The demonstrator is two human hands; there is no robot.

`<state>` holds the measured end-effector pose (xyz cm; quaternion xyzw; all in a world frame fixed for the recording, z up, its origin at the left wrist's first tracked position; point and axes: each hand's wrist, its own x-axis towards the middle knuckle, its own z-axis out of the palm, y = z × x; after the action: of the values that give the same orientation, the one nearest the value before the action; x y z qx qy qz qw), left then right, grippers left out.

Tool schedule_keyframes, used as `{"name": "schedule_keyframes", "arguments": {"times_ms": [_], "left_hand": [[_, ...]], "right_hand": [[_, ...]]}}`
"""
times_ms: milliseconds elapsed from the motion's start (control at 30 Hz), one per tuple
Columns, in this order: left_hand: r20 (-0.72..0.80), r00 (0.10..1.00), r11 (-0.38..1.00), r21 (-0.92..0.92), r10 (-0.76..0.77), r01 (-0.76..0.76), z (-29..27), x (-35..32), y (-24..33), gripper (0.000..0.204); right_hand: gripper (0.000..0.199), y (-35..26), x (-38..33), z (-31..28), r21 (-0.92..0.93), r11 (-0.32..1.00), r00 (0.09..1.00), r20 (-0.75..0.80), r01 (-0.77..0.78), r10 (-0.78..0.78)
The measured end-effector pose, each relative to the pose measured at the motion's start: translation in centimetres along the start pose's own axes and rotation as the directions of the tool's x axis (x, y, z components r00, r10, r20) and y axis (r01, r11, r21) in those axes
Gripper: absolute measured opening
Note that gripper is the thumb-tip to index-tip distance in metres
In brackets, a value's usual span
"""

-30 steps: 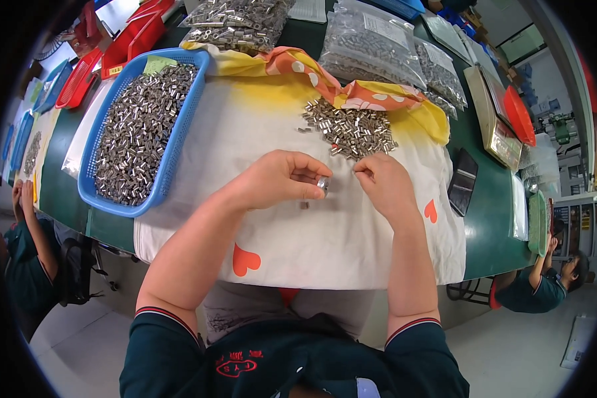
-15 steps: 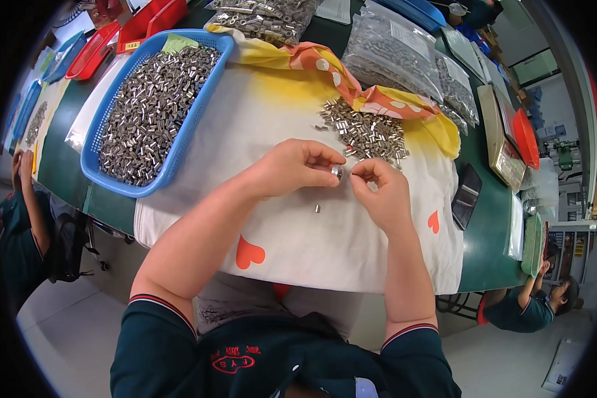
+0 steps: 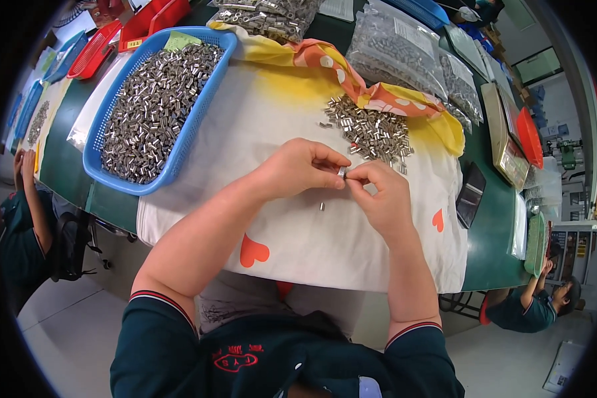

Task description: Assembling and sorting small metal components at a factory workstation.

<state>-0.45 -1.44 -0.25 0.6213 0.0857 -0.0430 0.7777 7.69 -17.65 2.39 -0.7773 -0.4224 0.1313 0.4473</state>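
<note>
Metal piece [image 3: 341,172] in left hand [image 3: 300,171], beside right hand [image 3: 386,192]

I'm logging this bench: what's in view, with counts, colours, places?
table: one, green, across the view
cloth: one, white with yellow and orange, on table
basket: one, blue, left side
basket pieces: many, silver, inside it
pile of pieces: one, silver, on cloth, far right
lone piece: one, silver, on cloth, near middle
bags of metal parts: at least three, clear, far side
trays: at least two, red, far left
flat item: one, black, right of cloth
co-workers: at least two, dark-green tops, both sides
left hand: one, bare, holding a silver object
right hand: one, bare, close to that object; grip unclear
</note>
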Motion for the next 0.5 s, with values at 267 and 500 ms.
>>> {"name": "schedule_keyframes", "arguments": {"times_ms": [267, 500], "left_hand": [[-0.043, 0.999, 0.985, 0.174, 0.007, 0.0, 0.0, 0.0, 0.4, 0.031], [-0.015, 0.998, 0.991, 0.116, -0.059, 0.06, 0.2, -0.3, 0.9, 0.033]], "right_hand": [[0.008, 0.5, 0.3, -0.8, 0.062, 0.997, 0.997, 0.069, -0.051, 0.047], [0.013, 1.1, 0.9, -1.1, 0.067, 0.984, 0.982, 0.102, -0.167, 0.16]]}}
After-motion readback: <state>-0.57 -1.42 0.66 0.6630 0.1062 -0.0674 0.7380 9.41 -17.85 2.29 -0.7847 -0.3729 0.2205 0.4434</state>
